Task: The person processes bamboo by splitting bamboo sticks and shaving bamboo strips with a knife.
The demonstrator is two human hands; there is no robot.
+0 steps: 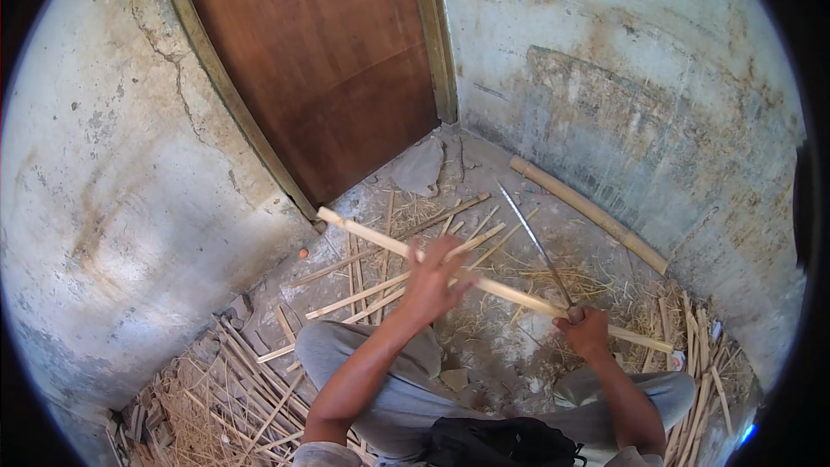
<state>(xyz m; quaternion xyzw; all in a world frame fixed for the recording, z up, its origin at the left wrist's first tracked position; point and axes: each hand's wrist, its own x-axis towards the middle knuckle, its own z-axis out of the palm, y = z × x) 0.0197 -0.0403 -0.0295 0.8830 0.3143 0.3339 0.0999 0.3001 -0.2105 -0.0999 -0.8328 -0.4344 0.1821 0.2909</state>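
The left hand (pixel 432 281) is closing its fingers (pixel 451 252) around a long pale bamboo strip (pixel 510 292), gripping it near the middle, so that the strip is hanging level above the floor (pixel 510 337) and running from upper left to lower right across the knees. The right hand (pixel 586 329) is clenching its fingers around the handle of a long knife (pixel 538 244); the blade is pointing up and away from the body, and its lower end is meeting the strip just beside that hand. Held so, the strip is being steadied by one hand while the blade is resting against it, seemingly to pare or split it.

The person is sitting in a corner, grey trouser legs (pixel 380 380) bent beneath the forearms and a black bag (pixel 501 443) lying at the lap. Cut strips (pixel 380 285) are lying scattered on the floor under the held one, and a heap of splints and shavings (pixel 216 398) is piling up at the lower left. More short pieces (pixel 700 355) are leaning at the right. A thick bamboo pole (pixel 588 212) is lying along the foot of the stained wall (pixel 648 121), and a brown wooden door (pixel 328 60) is closing off the corner, with a grey cloth (pixel 419 166) lying at its sill. Walls on both sides are leaving little room to swing the long strip.
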